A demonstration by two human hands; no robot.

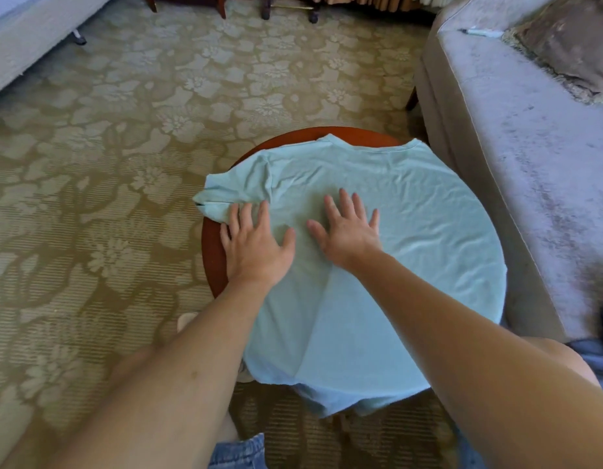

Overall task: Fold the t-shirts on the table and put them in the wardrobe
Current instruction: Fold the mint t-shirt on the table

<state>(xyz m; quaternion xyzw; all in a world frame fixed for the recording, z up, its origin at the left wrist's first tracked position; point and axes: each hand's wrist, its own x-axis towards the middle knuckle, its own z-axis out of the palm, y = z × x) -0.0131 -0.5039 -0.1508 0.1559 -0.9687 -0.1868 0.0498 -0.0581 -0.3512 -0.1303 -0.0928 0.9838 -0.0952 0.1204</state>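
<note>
Left hand (256,247) on t-shirt (418,211), table (213,262) half-hidden

A round reddish-brown wooden worktop (215,255) stands on a floral carpet (107,157) and carries one light blue t-shirt (411,214), spread flat, covering all but its far and left edges, hem overhanging the near edge.

The t-shirt (411,211) spread in front of me is a plain pale aqua all over. The bench (293,134) under it shows a glossy reddish-brown wood at its rim. The carpet (124,147) is olive-tan, patterned with large pale flowers and leaves over fine ribbed stripes. The sofa (513,157) is a mottled grey-lilac, and its cushion (570,45) is a dull brown. My shorts (241,451) are blue denim.
</note>
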